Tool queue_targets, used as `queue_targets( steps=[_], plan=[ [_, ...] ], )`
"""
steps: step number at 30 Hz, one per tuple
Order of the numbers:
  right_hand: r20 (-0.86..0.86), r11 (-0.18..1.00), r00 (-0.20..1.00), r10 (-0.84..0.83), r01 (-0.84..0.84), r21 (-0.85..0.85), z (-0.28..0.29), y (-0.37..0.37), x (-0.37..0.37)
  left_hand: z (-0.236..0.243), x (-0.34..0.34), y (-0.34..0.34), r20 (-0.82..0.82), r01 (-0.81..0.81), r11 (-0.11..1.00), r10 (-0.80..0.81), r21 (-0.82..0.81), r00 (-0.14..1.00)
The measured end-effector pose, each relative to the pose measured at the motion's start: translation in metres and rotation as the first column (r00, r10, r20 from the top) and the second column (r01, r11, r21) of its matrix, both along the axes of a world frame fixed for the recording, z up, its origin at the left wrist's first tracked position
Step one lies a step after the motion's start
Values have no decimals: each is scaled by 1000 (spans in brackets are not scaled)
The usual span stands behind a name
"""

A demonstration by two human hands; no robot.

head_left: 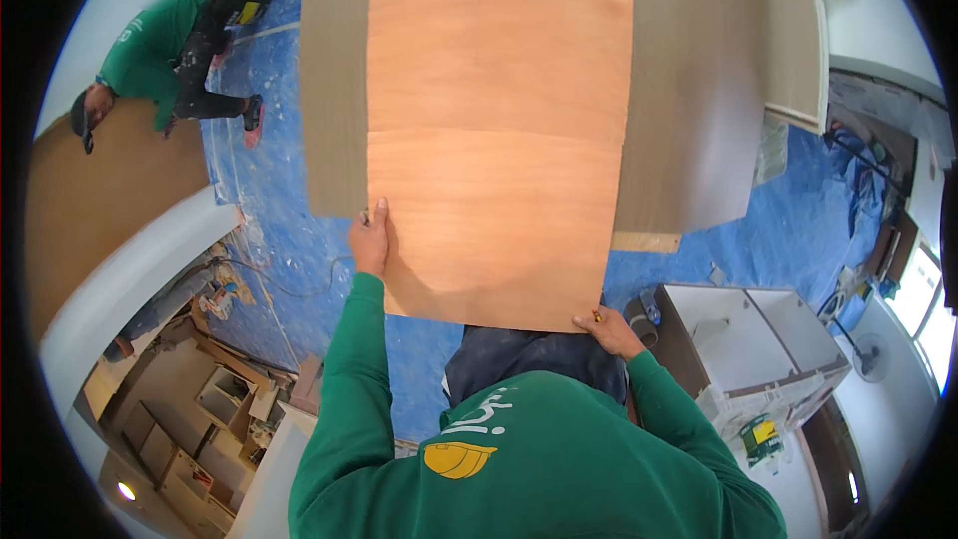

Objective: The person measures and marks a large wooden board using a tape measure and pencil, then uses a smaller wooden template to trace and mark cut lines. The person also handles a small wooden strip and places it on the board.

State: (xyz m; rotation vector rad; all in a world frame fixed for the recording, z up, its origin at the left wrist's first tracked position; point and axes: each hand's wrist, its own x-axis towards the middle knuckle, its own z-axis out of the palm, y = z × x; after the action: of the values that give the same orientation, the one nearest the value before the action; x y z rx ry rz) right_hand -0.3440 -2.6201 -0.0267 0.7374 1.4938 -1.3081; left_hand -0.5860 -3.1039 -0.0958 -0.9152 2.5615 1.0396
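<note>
A light orange-brown plywood sheet (499, 230) extends in front of me, with a line like a seam or the edge of a second sheet crossing it. My left hand (369, 240) grips its left edge, thumb on the upper face and fingers partly hidden. At the near right corner, my right hand (611, 332) pinches the sheet between thumb and fingers. A small yellowish thing shows by the right fingers, too small to name. Under the sheet's far part lies a larger grey-brown board (689, 120); the sheet's near end overhangs it.
Blue plastic sheeting (269, 279) covers the floor. At the far left a person in green (150, 50) crouches or bends by a wall. An open cabinet box (748, 339) stands to the right, a cable (289, 291) runs on the left, and framed panels (793, 40) are at the far right.
</note>
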Motion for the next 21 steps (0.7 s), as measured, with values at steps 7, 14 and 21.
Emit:
queue_targets(
  steps=[7,14,21],
  plan=[
    [-60,990,998,-12,20,143,8,36,-56,13,-50,42,-1,61,995,-62,76,998],
    [-437,918,893,-111,261,299,-29,70,-110,8,-115,87,-109,120,973,-100,198,989],
    [-573,825,788,224,160,542,-54,104,-170,-9,-171,100,-84,217,966,-207,140,975]
  ],
)
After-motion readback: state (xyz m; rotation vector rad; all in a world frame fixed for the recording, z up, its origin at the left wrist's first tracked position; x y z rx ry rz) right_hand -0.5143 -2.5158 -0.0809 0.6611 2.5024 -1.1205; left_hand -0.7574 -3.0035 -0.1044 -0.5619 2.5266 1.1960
